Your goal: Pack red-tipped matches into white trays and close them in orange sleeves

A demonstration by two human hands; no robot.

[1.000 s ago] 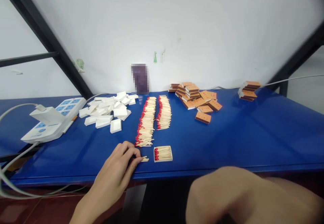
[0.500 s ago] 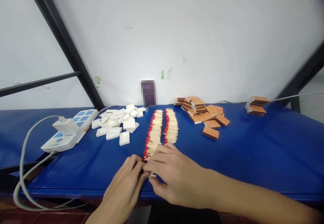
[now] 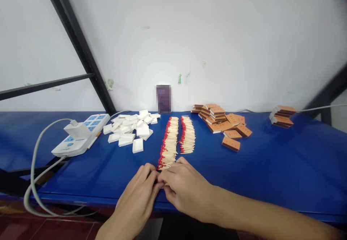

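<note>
Two rows of red-headed matches lie on the blue table; the longer row (image 3: 170,140) runs toward me and the shorter row (image 3: 188,137) lies to its right. At the near end of the longer row my left hand (image 3: 141,193) and my right hand (image 3: 188,187) meet, fingers bent and closed. Pale ends of a few matches (image 3: 166,184) show between the right thumb and fingers. The left thumb and fingertips press in at the same spot, beside the red heads. The fingers hide most of what is pinched.
White matchbox trays (image 3: 130,126) lie heaped at left, beside a power strip (image 3: 81,133) with a plug and looping cable. Orange matchbox sleeves (image 3: 221,119) are piled right of the matches; a small stack (image 3: 282,116) stands farther right. A dark pixelated object (image 3: 164,99) leans on the wall.
The view has shifted slightly, so things appear farther right. My fingers have closed in on the matches between them, and the right hand has uncovered the near end of the shorter row.
</note>
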